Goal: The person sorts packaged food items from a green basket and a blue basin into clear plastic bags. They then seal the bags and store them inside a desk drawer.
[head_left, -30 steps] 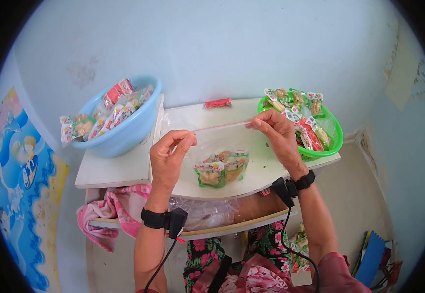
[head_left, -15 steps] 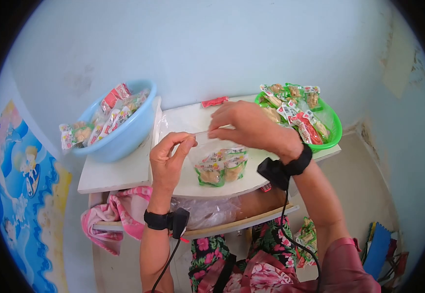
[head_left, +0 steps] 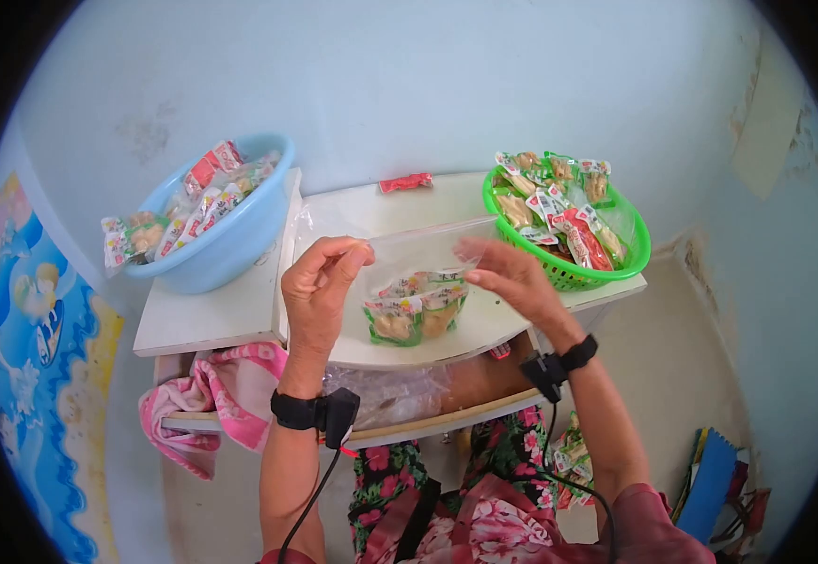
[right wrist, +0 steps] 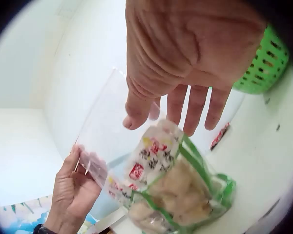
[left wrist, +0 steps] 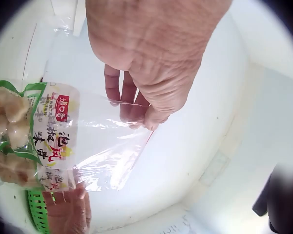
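In the head view a clear zip bag [head_left: 423,242] hangs over the table, its lower part filled with green-edged snack packets [head_left: 395,324]. My left hand [head_left: 313,293] pinches the bag's top left corner between thumb and forefinger. The right hand [head_left: 517,280] is at the bag's right side, thumb and fingers apart. From the right wrist view, that hand's fingers [right wrist: 195,109] hang fairly straight just by the packets, gripping nothing. Pale pieces of food and red-and-black print show through the plastic in the left wrist view.
On the left, a blue basin [head_left: 240,246] holds more packets; on the right, a green basket [head_left: 639,240] is heaped with them. A red packet [head_left: 406,182] lies at the table's back. Below, an open drawer [head_left: 484,409] contains clear plastic, with a pink cloth [head_left: 240,390] draped over its left side.
My right hand has let go of the zip bag's top right corner, swept left across the top, then moved back right and down beside the bag. The left hand keeps its pinch.
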{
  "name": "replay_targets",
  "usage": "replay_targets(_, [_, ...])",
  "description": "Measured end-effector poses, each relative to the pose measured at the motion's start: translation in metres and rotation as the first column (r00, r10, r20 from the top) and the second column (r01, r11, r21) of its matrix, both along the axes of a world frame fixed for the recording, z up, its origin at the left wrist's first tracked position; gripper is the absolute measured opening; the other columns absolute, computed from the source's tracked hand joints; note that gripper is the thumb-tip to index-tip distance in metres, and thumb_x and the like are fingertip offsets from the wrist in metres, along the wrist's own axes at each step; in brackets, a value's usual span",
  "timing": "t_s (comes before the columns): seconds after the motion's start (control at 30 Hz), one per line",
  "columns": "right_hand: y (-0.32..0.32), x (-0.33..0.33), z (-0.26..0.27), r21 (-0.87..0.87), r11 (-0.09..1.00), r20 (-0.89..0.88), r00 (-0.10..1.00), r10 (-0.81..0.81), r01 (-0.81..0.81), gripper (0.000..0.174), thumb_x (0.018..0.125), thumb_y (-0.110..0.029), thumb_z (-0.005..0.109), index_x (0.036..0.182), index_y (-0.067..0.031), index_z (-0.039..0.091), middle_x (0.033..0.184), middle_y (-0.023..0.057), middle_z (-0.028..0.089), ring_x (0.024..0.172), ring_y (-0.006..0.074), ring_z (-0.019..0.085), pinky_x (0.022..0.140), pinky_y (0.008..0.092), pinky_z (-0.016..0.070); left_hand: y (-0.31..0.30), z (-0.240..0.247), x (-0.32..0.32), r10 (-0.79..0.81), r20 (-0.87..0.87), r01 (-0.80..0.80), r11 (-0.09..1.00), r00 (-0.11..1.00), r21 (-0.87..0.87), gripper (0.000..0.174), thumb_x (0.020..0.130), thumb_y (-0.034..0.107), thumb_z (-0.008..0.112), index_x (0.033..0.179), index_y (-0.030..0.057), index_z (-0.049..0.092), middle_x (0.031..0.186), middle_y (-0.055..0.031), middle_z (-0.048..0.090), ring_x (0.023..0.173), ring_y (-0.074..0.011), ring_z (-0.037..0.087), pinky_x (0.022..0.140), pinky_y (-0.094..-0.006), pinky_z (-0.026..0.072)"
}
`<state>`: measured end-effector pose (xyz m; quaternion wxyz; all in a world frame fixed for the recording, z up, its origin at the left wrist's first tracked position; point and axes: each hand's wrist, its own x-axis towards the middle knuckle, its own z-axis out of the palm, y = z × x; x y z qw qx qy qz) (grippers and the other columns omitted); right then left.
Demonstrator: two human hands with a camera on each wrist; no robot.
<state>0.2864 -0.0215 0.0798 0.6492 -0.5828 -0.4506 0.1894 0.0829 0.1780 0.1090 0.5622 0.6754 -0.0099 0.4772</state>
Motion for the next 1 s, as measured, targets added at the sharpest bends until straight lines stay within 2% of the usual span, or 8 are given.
replay_targets(0.13, [0.012,-0.019,-0.019,0.014,1.0,-0.001,1.0,-0.005,0.005,0.029,0.104,-0.02,0.066,0.126,-0.003,0.074,0.119,0.0058,0.076,0.11,0.0128,0.066,0.102,0.0308,0.051,0.003,-0.003,-0.004,-0.007,-0.073,0.006,1.0,0.997,-0.008,0.021,0.096,0.006,0.074,0.116,-0.0007,0.071,0.107,-0.0089,0.074,0.101,-0.0158,0.069,0.095,-0.0302,0.0533])
replay_targets(0.27, [0.016,-0.024,-0.018,0.068,0.998,-0.026,0.999,0.021,-0.019,0.027,0.107,-0.018,0.06,0.122,-0.0029,0.076,0.118,0.0047,0.076,0.111,0.0125,0.066,0.101,0.0302,0.0506,0.002,-0.011,-0.006,-0.14,-0.087,0.143,0.989,0.986,0.03,0.055,0.088,0.009,0.082,0.138,0.0017,0.062,0.134,-0.0123,0.066,0.126,-0.0216,0.061,0.109,-0.0365,0.0471])
replay_targets(0.37, [0.013,-0.022,-0.015,0.059,0.998,-0.005,0.999,0.037,-0.036,0.028,0.107,-0.019,0.06,0.122,-0.0025,0.076,0.119,0.0046,0.076,0.109,0.0116,0.065,0.098,0.0295,0.0508,0.012,-0.036,-0.008,-0.192,-0.261,0.215,0.974,0.946,0.064,0.075,0.083,0.012,0.086,0.15,0.0037,0.053,0.15,-0.0142,0.055,0.139,-0.0251,0.052,0.117,-0.042,0.04])
replay_targets(0.5, [0.02,-0.012,-0.011,0.03,0.993,-0.032,0.993,0.111,-0.11,0.028,0.108,-0.021,0.06,0.12,-0.0018,0.076,0.121,0.005,0.075,0.108,0.011,0.064,0.095,0.0292,0.0514,0.011,-0.048,-0.006,-0.21,-0.29,0.213,0.977,0.934,-0.021,0.046,0.089,0.008,0.08,0.133,0.0019,0.067,0.143,-0.0169,0.062,0.143,-0.0275,0.05,0.119,-0.0447,0.0394])
replay_targets(0.67, [0.032,-0.003,-0.016,-0.02,0.991,0.088,0.987,0.133,-0.132,0.028,0.107,-0.021,0.06,0.119,-0.0012,0.075,0.123,0.0057,0.074,0.11,0.0116,0.065,0.093,0.0301,0.0529,0.011,-0.055,0.006,-0.168,-0.245,0.156,0.986,0.955,-0.066,0.015,0.092,0.005,0.077,0.106,0.0008,0.076,0.122,-0.0131,0.074,0.124,-0.0211,0.064,0.104,-0.0342,0.052])
replay_targets(0.77, [0.024,-0.018,-0.017,0.099,0.992,-0.051,0.995,0.086,-0.08,0.027,0.108,-0.02,0.06,0.117,-0.0001,0.075,0.111,0.0029,0.074,0.105,0.0092,0.063,0.093,0.028,0.0512,0.004,-0.051,0.003,-0.119,-0.272,0.096,0.991,0.955,-0.098,0.012,0.093,0.006,0.076,0.105,0.0013,0.077,0.113,-0.0103,0.077,0.108,-0.0164,0.07,0.096,-0.0305,0.0548])
replay_targets(0.9, [0.013,-0.025,-0.011,0.044,0.999,-0.035,0.999,0.025,-0.024,0.027,0.107,-0.022,0.062,0.108,0.001,0.076,0.106,0.0035,0.075,0.102,0.0096,0.064,0.092,0.0284,0.0519,-0.005,-0.049,0.001,-0.051,-0.297,0.036,0.998,0.954,-0.055,0.011,0.094,0.006,0.075,0.105,0.0023,0.077,0.104,-0.0064,0.079,0.092,-0.01,0.071,0.084,-0.0263,0.0562])
replay_targets(1.0, [0.014,-0.027,-0.011,0.05,0.999,-0.038,0.999,-0.016,0.018,0.029,0.106,-0.025,0.064,0.102,0.0013,0.076,0.099,0.0036,0.075,0.097,0.0097,0.065,0.091,0.028,0.052,-0.008,-0.054,0.004,-0.019,-0.254,0.001,0.998,0.967,-0.069,0.011,0.096,0.009,0.075,0.104,0.0012,0.077,0.099,-0.0051,0.078,0.092,-0.0099,0.071,0.082,-0.0253,0.0557])
